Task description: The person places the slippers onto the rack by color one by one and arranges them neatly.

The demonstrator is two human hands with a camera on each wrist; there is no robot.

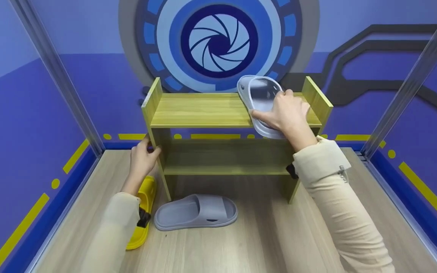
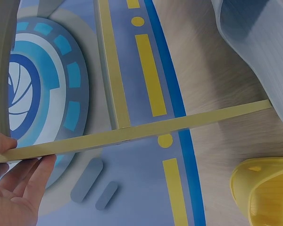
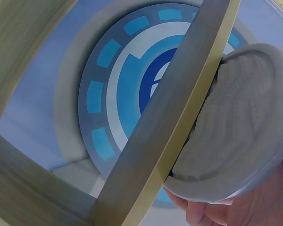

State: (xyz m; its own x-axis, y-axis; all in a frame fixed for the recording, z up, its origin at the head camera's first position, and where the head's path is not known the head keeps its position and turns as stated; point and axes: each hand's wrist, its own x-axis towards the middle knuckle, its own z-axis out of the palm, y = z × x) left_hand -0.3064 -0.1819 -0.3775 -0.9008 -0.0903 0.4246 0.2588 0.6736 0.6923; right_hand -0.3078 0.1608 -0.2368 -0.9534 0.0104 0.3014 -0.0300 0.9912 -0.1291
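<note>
My right hand [image 1: 288, 113] grips a light grey slipper [image 1: 266, 104] over the right part of the top board of a small wooden shoe rack [image 1: 199, 110]. Its near end sticks out past the board's front edge. In the right wrist view the slipper's underside [image 3: 240, 117] shows beside that edge, with my fingers beneath. My left hand [image 1: 141, 161] holds the rack's left side panel, thumb on one face and fingers on the other, as the left wrist view shows at the panel edge [image 2: 85, 142]. A second grey slipper [image 1: 216, 210] lies on the floor before the rack.
A yellow slipper [image 1: 148, 189] lies left of the rack, partly hidden under my left forearm. The rack has a lower board [image 1: 222, 157] and raised ends on top. Behind it stands a blue patterned wall [image 1: 89, 76], and metal posts [image 1: 55, 72] rise at both back corners.
</note>
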